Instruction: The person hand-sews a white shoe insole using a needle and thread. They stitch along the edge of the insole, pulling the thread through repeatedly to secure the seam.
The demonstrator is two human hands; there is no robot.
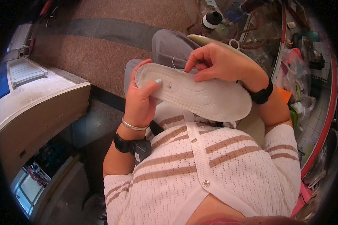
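Observation:
Over my lap I hold a white insole (218, 98), long and flat, with stitched lines along its edge and a small printed mark near the narrower end. My left hand (142, 100) grips that narrower end, thumb on the upper face and fingers behind. At the insole's far edge, my right hand (219, 64) is closed with its fingers curled and thumb touching or just over the edge; whatever is between the fingertips is too small to make out. A thin white thread (174, 63) loops up from the same edge, between my hands.
On the right, a glass-topped table (266, 32) holds a black-and-white cup (212, 20). Plastic bags (294, 71) and other items lie beyond my right arm by a red-edged surface. A white-topped counter (41, 90) stands at the left, and speckled brown floor (112, 52) lies ahead.

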